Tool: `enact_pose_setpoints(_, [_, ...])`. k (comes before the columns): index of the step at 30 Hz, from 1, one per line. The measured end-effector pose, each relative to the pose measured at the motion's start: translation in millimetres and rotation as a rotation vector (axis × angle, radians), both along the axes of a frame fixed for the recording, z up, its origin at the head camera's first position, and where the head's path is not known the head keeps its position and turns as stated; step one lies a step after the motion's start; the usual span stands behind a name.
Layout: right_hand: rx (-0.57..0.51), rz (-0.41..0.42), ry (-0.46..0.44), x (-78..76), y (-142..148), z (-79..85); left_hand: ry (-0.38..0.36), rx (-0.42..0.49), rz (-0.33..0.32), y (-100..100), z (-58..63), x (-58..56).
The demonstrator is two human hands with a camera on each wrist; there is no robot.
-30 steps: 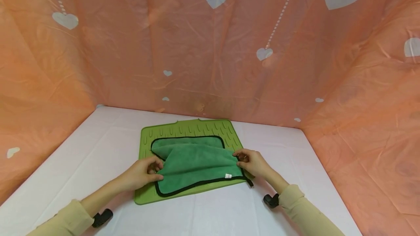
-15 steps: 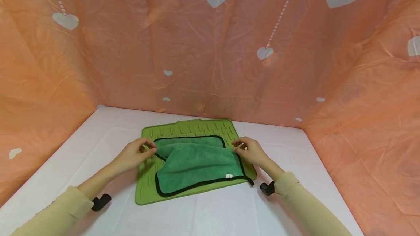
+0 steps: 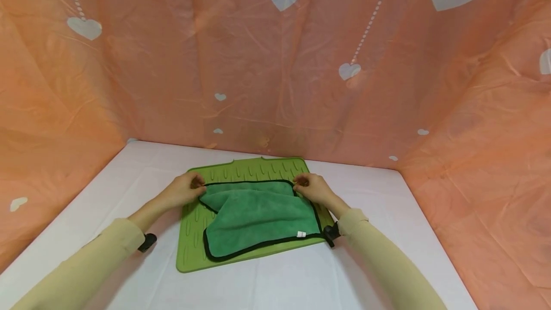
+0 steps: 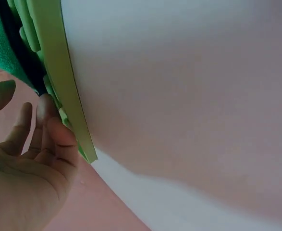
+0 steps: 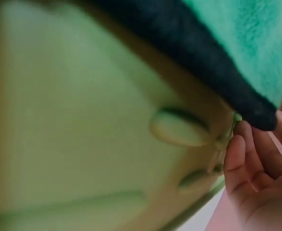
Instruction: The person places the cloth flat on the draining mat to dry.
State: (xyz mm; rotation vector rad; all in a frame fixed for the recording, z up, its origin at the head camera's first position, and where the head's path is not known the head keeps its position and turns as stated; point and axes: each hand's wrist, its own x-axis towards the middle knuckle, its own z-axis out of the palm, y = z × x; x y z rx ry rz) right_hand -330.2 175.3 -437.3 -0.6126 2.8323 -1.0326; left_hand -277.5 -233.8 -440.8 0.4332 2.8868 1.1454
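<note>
A green cloth (image 3: 262,214) with black edging and a small white tag lies folded over on a lime-green ridged mat (image 3: 191,245). At the cloth's far left corner is my left hand (image 3: 181,191), thumb and fingertips slightly apart. In the left wrist view, its fingers (image 4: 59,130) reach the mat's edge close to the black edging. My right hand (image 3: 316,189) is at the far right corner, fingers bent and a small gap showing between thumb and index finger. The right wrist view has the cloth corner (image 5: 263,113) right against the fingers (image 5: 237,159); its thumb is partly out of frame.
The mat stands on a white-covered table (image 3: 284,281). Orange curtains (image 3: 241,61) with pale hearts enclose the back and both sides. Black wrist devices (image 3: 148,242) sit by both sleeves, the right one near the cloth's near right corner.
My left hand has moved away from me, from the cloth's left side to its far left corner. My right hand has gone from the upper layer's right edge to the far right corner.
</note>
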Motion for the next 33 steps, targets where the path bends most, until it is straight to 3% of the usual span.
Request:
enact_pose_setpoints(11, [-0.021, 0.005, -0.047, -3.1, -7.5, -4.5, 0.010, -0.103, -0.025, 5.0, -6.1, -3.5])
enact_pose_setpoints(17, [-0.029, 0.008, -0.034, -2.3, -8.7, -3.9, -0.026, -0.086, -0.051, 7.4, -4.0, -3.3])
enact_pose_setpoints(23, [-0.039, -0.005, 0.012, -5.7, -7.4, 0.3, -0.053, -0.074, -0.033, 7.7, -0.1, -4.5])
enact_pose_setpoints(27, [-0.099, -0.036, 0.009, -8.3, -7.0, 5.1, -0.032, -0.056, -0.028, 8.5, 0.1, -7.3])
enact_pose_setpoints(33, [-0.205, -0.099, 0.030, -14.4, -7.2, 10.4, 0.015, 0.009, 0.029, 12.8, 3.8, -13.5])
